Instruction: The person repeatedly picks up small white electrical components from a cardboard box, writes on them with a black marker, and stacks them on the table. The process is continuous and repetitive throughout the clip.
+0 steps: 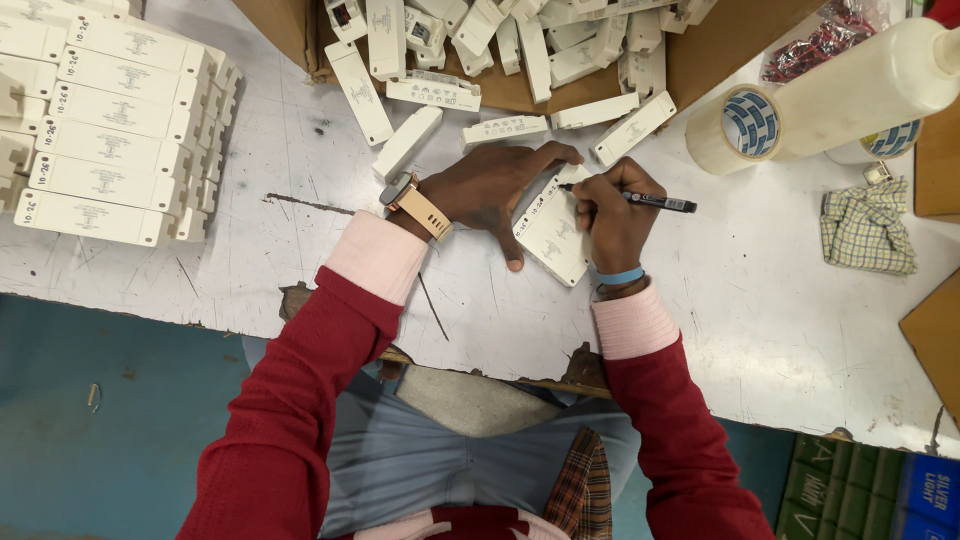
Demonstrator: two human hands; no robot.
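I see the right hand [612, 215] with its grip pinched tight around a black pen [640, 200], the tip pressed to the near end of a white plastic casing [553, 235] that lies tilted on the surface [760, 300] right in front of the person. The left hand [490, 190] lies flat with fingers spread, holding nothing in its grip, pressing down on the casing's left edge to steady it; a tan wristwatch [415, 203] sits on that wrist and a blue band [620, 276] on the right one. Just beyond the hands, loose white casings [505, 128] lie scattered on the surface and spill out of a cardboard box [700, 45]. To the far left I make out neat rows of stacked casings [105, 130]. To the right, near the pen, stands a roll of tape [735, 128] with a white plastic bottle [865, 85] lying against it, and a crumpled checked cloth [868, 228] further out.
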